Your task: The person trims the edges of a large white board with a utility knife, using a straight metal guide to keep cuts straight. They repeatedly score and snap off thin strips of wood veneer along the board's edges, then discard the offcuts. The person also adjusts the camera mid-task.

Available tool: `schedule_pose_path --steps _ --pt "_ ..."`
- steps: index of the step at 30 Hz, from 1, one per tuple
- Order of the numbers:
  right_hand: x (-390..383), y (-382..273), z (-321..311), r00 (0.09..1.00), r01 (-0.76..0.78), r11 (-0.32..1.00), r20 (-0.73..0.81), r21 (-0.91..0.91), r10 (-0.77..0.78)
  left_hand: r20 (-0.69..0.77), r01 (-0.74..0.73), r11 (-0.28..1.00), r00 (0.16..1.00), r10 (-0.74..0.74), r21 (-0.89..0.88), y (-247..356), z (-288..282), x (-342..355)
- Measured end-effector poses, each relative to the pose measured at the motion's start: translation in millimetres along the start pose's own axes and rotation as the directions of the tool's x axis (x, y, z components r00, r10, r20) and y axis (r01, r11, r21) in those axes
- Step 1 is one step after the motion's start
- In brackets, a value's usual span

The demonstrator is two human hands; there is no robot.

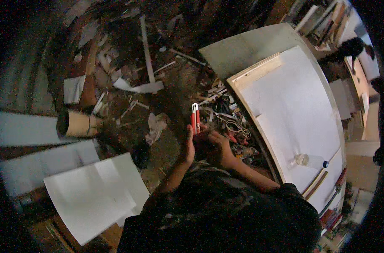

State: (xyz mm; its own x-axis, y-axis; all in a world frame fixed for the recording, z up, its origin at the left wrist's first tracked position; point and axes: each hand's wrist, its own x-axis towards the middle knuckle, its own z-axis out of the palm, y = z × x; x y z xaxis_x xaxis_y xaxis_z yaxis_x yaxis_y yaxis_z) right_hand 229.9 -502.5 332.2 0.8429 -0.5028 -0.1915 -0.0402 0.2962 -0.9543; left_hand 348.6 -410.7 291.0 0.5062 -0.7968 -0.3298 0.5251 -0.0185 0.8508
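In front of my body, a slim red tool [195, 120] with a bright metal tip points away from me; it may be pliers, but its exact kind is unclear. My left hand [187, 147] is closed around its lower part. Close beside it, my right hand [220, 148] has its fingers curled in. Whatever those fingers hold, if anything, is lost in shadow between the two hands. Below the hands and to their right lies a pile of small scraps and tools, with a pale coiled cord [238, 128] among them.
A white-topped worktable [299, 101] stands at right, bearing a clear bottle [312, 161] and wooden strips. Scraps litter the dark floor. White boards [95, 189] lie lower left, near a brown cylindrical container [80, 124]. Another person [360, 48] is partly visible far right.
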Motion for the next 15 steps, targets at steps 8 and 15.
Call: schedule_pose_path --steps 8,15 --pt "131 -12 -33 0.941 0.293 0.799 0.010 -0.525 -0.338 0.024 0.147 0.987 0.989 -0.149 0.072 70 -10 130" --pt "177 -61 -34 0.789 0.368 0.701 -0.194 -0.610 -0.583 0.272 0.326 0.944 0.905 -0.326 0.046 119 6 213"
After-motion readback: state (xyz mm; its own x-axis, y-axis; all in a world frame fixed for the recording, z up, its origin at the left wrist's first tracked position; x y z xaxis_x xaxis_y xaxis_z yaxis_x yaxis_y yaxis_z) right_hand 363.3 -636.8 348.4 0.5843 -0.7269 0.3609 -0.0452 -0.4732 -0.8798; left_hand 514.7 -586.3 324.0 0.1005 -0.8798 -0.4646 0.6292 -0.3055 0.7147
